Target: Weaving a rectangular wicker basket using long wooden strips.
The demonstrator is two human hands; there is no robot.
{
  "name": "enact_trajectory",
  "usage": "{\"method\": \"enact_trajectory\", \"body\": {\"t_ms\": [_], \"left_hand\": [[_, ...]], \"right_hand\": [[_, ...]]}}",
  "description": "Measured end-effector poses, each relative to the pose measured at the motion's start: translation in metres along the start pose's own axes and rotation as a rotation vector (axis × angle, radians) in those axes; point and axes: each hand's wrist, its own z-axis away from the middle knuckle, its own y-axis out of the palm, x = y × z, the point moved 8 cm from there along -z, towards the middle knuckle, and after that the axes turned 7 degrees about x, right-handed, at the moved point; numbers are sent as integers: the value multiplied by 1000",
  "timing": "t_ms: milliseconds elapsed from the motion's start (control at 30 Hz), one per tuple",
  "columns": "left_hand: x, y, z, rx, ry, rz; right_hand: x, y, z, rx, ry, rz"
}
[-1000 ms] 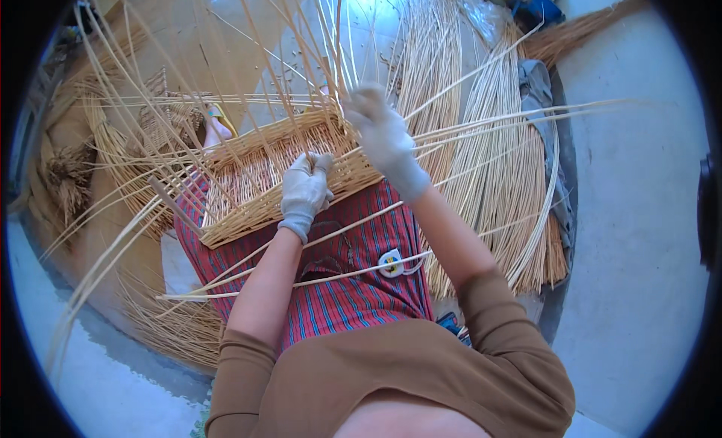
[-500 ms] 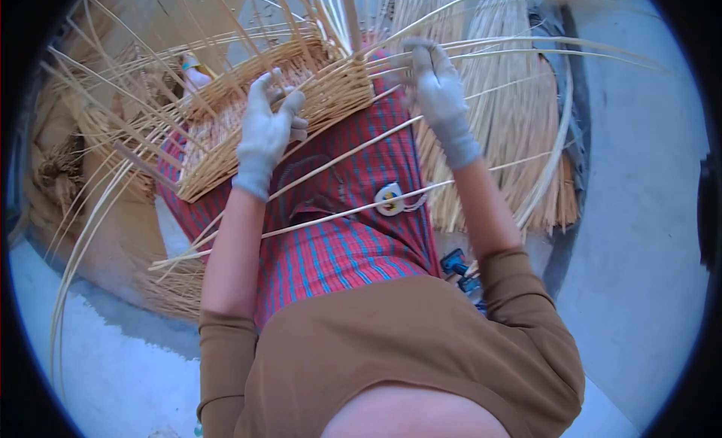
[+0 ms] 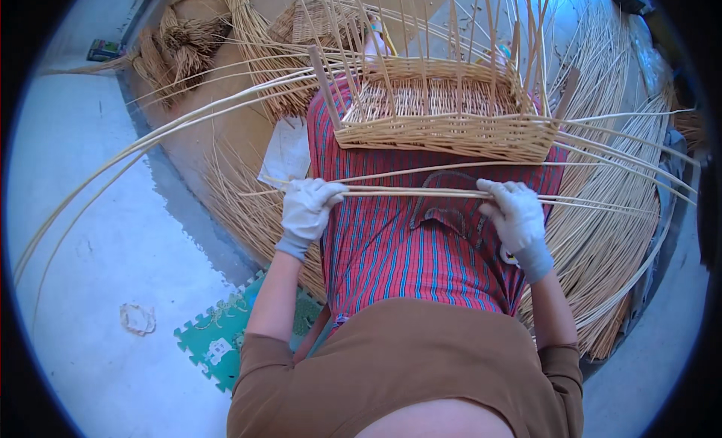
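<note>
Pale wicker rods [image 3: 410, 190] stretch across my lap, gripped at two places. My left hand [image 3: 304, 210], in a white glove, is closed round them near their left ends. Further along to the right, my right hand [image 3: 519, 218], also gloved, pinches the same rods between thumb and fingers. Just beyond my hands, a half-woven rectangular wicker basket [image 3: 444, 137] rests on the red and blue checked cloth [image 3: 398, 250] over my legs. Upright stakes rise from its sides, and a thicker stick stands at each near corner. One more rod runs just in front of the basket.
Long loose rods [image 3: 602, 287] lie in a large bundle to my right. Dry bundles [image 3: 177, 50] and another woven piece [image 3: 316, 20] are at the far left. A green foam mat [image 3: 218, 336] lies by my left arm. Long rods from the basket arch out to both sides.
Both hands have come down from the basket's near side and now grip the rods that lay loose across my lap. My view has turned, so the basket appears further right and more level.
</note>
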Motion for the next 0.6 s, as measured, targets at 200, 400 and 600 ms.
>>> {"method": "enact_trajectory", "body": {"t_ms": [200,400,600], "left_hand": [[84,-7,53,-179,-471,93],[104,12,55,-126,-361,-382],[90,11,56,-49,-353,60]], "right_hand": [[4,32,-6,-116,98,-38],[15,25,-27,-216,42,189],[30,60,-11,157,207,-576]]}}
